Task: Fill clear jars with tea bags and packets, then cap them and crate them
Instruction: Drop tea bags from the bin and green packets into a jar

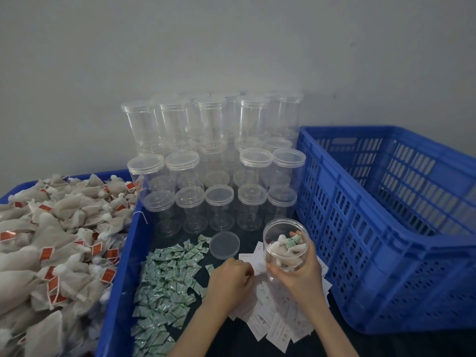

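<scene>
The print on the white paper slips (273,323) near the table's front edge is too blurred to read, the left hand (231,276) covers whatever its curled fingertips touch among them, so whether it holds a slip cannot be told, and the tea bag bin (116,253) is cut off at the left. The right hand (298,269) grips an open jar (286,246) with tea bags and a green packet inside, tilted, beside the blue crate (386,228). Its loose lid (224,244) lies just left, before the capped empty jars (219,155) stacked at the table's back edge, with green packets (167,287) heaped at front left.
</scene>
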